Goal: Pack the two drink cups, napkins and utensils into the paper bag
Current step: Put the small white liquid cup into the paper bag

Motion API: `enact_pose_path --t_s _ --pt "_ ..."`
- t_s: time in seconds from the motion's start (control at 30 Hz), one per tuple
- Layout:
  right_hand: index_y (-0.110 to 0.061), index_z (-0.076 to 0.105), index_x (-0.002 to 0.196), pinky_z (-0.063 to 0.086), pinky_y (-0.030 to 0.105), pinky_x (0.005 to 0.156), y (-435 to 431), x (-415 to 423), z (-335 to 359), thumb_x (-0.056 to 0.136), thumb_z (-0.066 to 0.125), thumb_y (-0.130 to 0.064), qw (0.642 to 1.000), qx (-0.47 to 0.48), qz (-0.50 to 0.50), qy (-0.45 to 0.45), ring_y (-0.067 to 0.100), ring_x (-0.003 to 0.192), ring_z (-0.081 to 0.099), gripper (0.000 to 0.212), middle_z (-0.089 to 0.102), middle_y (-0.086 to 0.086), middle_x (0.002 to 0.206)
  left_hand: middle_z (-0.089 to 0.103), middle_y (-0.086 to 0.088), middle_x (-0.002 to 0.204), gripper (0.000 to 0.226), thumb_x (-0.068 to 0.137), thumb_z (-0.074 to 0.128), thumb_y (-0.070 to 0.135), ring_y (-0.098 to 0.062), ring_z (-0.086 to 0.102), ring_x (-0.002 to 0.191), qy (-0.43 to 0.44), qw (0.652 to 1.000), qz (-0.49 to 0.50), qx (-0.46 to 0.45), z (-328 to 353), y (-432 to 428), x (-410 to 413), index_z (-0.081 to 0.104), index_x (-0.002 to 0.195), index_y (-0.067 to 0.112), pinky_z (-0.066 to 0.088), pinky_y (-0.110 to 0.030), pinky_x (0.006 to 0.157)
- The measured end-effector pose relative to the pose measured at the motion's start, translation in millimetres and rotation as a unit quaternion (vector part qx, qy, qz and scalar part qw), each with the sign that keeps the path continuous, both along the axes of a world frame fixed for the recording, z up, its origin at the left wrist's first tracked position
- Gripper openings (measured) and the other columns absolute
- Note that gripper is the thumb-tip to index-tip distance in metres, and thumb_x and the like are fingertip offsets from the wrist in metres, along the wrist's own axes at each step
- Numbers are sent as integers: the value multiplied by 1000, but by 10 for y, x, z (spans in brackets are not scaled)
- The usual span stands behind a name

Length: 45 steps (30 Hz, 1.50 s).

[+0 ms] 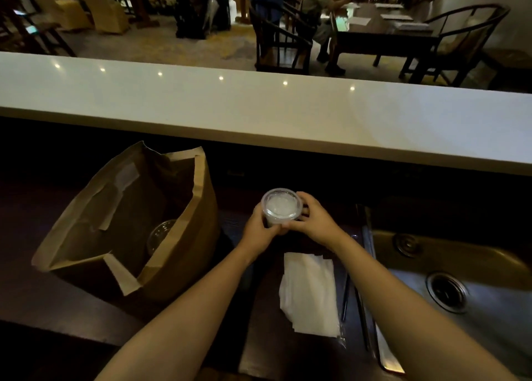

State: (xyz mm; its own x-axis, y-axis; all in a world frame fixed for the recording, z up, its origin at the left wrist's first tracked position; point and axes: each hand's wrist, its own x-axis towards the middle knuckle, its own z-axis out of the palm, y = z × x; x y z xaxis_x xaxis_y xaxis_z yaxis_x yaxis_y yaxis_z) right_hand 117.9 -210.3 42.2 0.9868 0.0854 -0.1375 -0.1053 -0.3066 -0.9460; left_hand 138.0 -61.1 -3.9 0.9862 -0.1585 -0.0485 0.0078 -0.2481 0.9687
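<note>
Now both hands are clamped on the second cup [281, 207], the left hand [260, 231] wrapping its near-left side and the right hand [312, 218] its right side, fingers touching the lidded rim; whether the cup is lifted or resting on the dark counter [57, 300] cannot be told. The bag [184, 236] stands open at nine o'clock from the cup, leaning and sagging, with the clear lid of the first cup [161, 234] visible deep inside. From here the main risk, as I judge it, is the bag's floppy near wall and folded-in flap: a cup carried low could catch that edge, tip, or push the bag over. Setting it down on top of the first cup instead of beside it could also leave both unsteady. A squeeze on the soft plastic wall might pop the lid. Napkins [309, 293] lie at six o'clock from the cup, between the forearms, not yet packed. Dark utensils [345, 297] lie just beside them, at their three o'clock, along the sink [475, 317] rim. Nothing stands between cup and bag; the pale ledge [259, 113] runs across at twelve o'clock.
</note>
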Motion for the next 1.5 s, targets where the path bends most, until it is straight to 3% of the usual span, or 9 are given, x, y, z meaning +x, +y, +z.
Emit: enact_pose_path --t_s 0.13,0.27,0.4,0.57,0.67,0.87,1.17,1.37,1.5 --pt "-10 32 136 41 31 104 -159 -91 515 67 82 -17 985 -161 49 -25 18 124 44 86 37 12 141 54 -7 121 62 70 74 8 -11 49 107 -35 999 -2 -8 380 -44 -217 43 124 9 40 1 73" --pt "-22 15 146 24 18 104 -189 -269 1119 65 82 -30 943 -290 166 -9 2 125 28 105 27 -3 147 60 -2 115 63 65 78 17 -11 56 105 -57 996 -61 2 916 39 -541 48 120 16 41 -4 75" --pt "-40 3 143 29 19 102 29 -545 1572 60 82 -39 904 -359 230 -27 3 123 31 115 27 -13 135 57 1 124 67 72 73 21 -4 51 109 -104 984 -135 53 1470 317 -925 40 129 23 39 -7 80" --pt "-66 22 122 58 36 84 446 -1026 1703 52 82 -45 942 -269 198 -37 8 108 53 95 39 -21 122 53 -1 131 65 82 61 27 -18 50 118 -217 919 -167 284 2021 1065 -1261 27 137 26 41 -29 93" --pt "-65 25 125 59 38 80 585 -1195 1729 51 83 -50 961 -221 160 -47 7 113 51 95 39 -24 126 55 3 130 57 86 52 32 -14 50 117 -305 891 -115 316 2334 1804 -1162 27 137 29 37 -24 89" --pt "-69 22 118 46 16 83 967 -1170 2066 45 76 -63 957 -252 127 -76 2 116 44 91 34 -33 125 61 6 122 44 83 58 37 -6 57 105 -179 795 -322 482 2251 2607 -980 48 125 28 46 -22 90" --pt "-41 33 122 44 12 65 1573 -853 2338 51 79 -56 974 -204 98 -35 2 94 50 86 43 -27 105 49 21 87 9 81 58 24 3 48 88 -310 844 -255 354 2023 2657 -1201 58 84 32 42 -16 75" --pt "-22 22 144 42 25 84 2204 -605 1890 64 78 -43 971 -225 84 -3 23 122 41 100 32 7 145 63 6 82 17 79 45 32 -10 59 76 -379 823 -217 363 1949 2654 -1383 61 81 25 51 -27 55" --pt "-28 13 145 47 33 90 2288 -669 1515 66 77 -38 957 -269 108 20 33 129 33 102 20 12 146 66 10 79 15 81 50 39 -2 59 71 -326 874 -151 328 1964 2727 -1403 56 94 35 49 -21 61"
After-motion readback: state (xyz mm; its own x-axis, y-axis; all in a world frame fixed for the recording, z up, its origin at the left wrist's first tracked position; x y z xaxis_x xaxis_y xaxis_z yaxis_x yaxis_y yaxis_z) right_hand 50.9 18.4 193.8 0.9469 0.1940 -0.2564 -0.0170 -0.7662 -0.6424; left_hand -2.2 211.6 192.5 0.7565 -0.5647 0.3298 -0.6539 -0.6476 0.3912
